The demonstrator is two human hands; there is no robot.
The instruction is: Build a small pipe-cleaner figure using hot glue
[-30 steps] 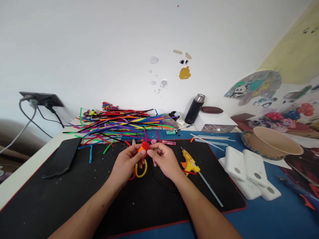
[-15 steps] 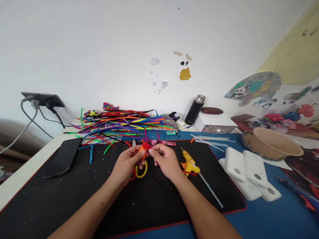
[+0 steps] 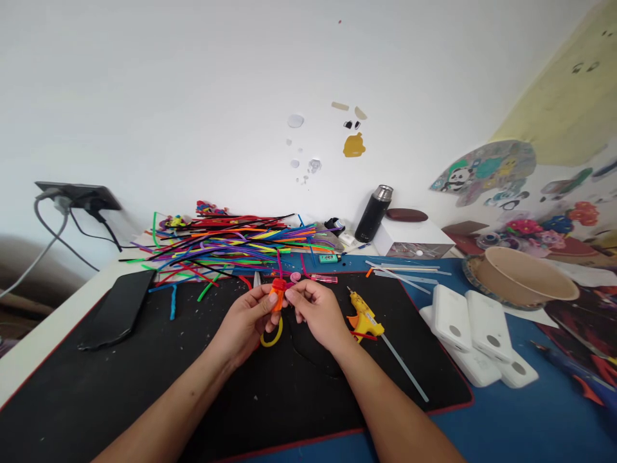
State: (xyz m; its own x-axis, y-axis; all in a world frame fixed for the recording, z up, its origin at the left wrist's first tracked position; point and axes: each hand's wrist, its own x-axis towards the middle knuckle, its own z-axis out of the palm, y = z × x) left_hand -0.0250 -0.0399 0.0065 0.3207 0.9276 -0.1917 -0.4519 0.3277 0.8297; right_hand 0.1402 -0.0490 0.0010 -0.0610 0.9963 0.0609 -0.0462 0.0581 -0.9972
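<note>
My left hand is closed, with thumb and fingers pinching a small orange craft piece that looks made of pipe cleaners. My right hand is closed too, its fingertips against the piece's right side, where a magenta pipe cleaner shows; its exact grip is partly hidden. Just behind the fingers is a small pink coil. Beneath my hands lie scissors; their yellow handle loop and a blade tip show, the rest covered.
Several coloured pipe cleaners are heaped at the back. A yellow glue gun lies right of my hands on the black mat. A phone is at left; white power-bank-like blocks, a bowl and a black flask stand right.
The orange piece has turned and shows more of its front between my fingers. The scissors' red handle loop is now hidden. The view has shifted slightly; both hands stay close together.
</note>
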